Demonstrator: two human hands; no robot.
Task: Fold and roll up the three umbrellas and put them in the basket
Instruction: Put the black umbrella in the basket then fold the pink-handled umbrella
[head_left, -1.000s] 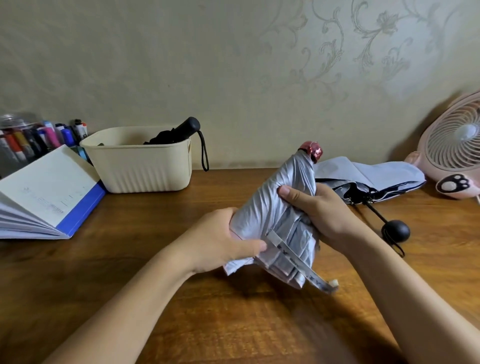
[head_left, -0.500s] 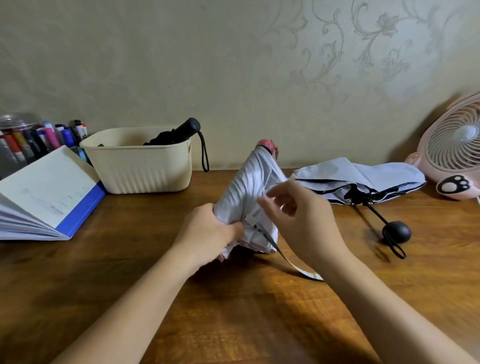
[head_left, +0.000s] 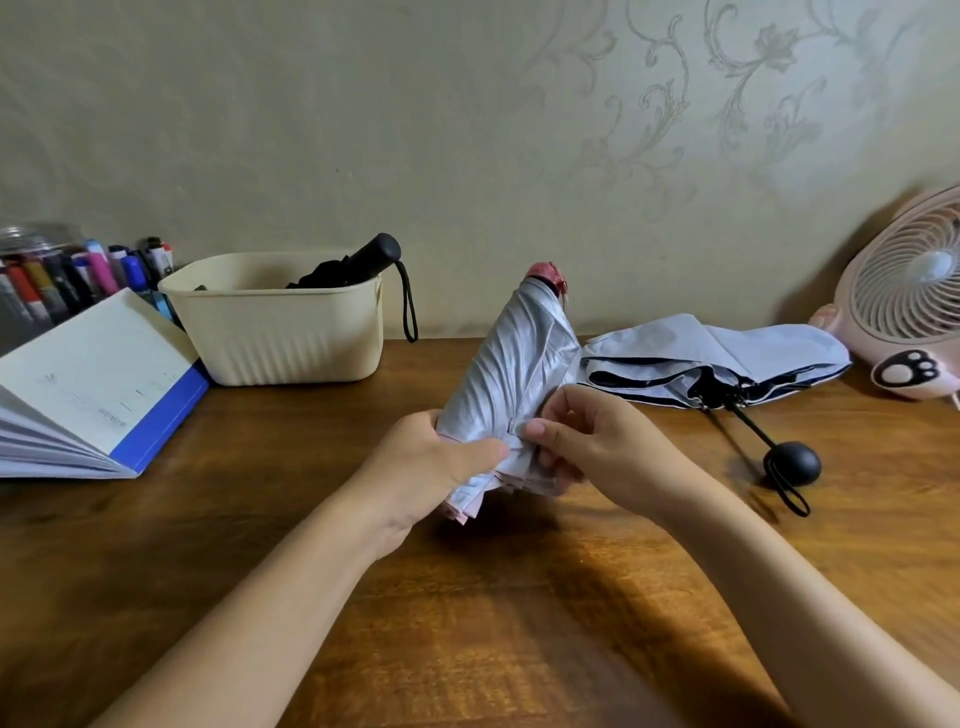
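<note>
A folded silver umbrella (head_left: 514, 364) with a pink tip stands tilted above the wooden table (head_left: 260, 519). My left hand (head_left: 426, 467) grips its lower end from the left. My right hand (head_left: 597, 447) pinches the fabric at its lower right side; the closing strap is hidden. A black umbrella (head_left: 358, 262) lies in the cream basket (head_left: 280, 338) at the back left, its handle and wrist loop sticking out over the rim. A third, pale blue umbrella (head_left: 727, 353) with a round black handle lies loosely collapsed on the table at the right.
An open book (head_left: 93, 384) with a blue cover lies at the left, with several markers (head_left: 78, 275) behind it. A pink desk fan (head_left: 909, 296) stands at the far right by the wall.
The silver umbrella has swung left and more upright. The dangling strap has gone from sight, and my right hand has moved from the umbrella's upper side to its lower right edge.
</note>
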